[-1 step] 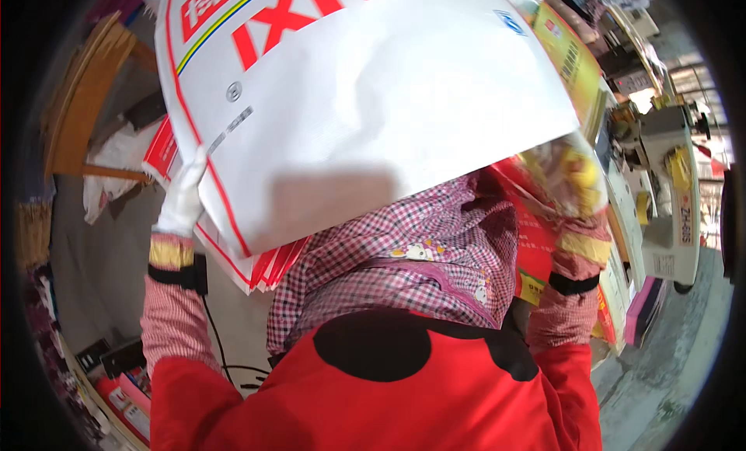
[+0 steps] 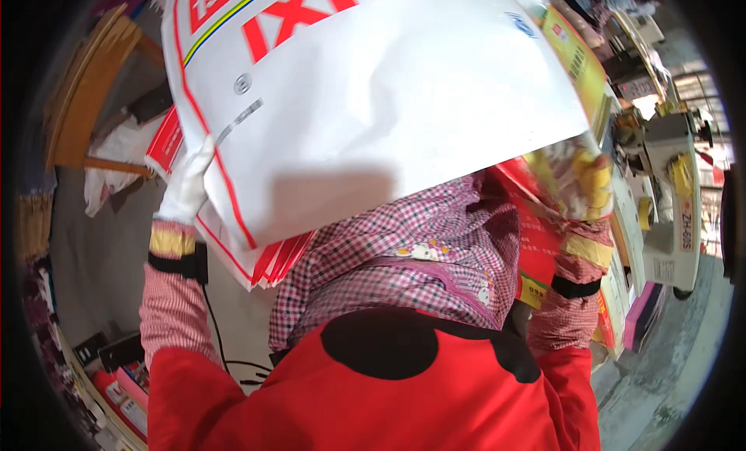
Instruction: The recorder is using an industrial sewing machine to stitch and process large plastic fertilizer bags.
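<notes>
A large white sack (image 2: 326,140) with red lettering and a red border stripe spreads in front of me, its near edge slanting up to the right. My left hand (image 2: 186,183), in a white glove, pinches its left edge beside the red stripe. At the right corner is my right hand (image 2: 584,179), in a glove with yellow patches; it is closed on the sack's corner, its fingers partly hidden. Under the sack, the edges of several red-and-white sacks (image 2: 281,258) stick out. Below my right hand lies a red printed sack (image 2: 536,237).
A wooden frame (image 2: 85,86) stands at the far left, by a crumpled white plastic bag (image 2: 116,160). To the right are a yellow-green printed sack (image 2: 573,59) and a white machine (image 2: 674,202). A black cable (image 2: 215,334) runs along the floor at lower left.
The white sack has shifted slightly right and up, both hands going with it. Each hand keeps its place on the sack's edge.
</notes>
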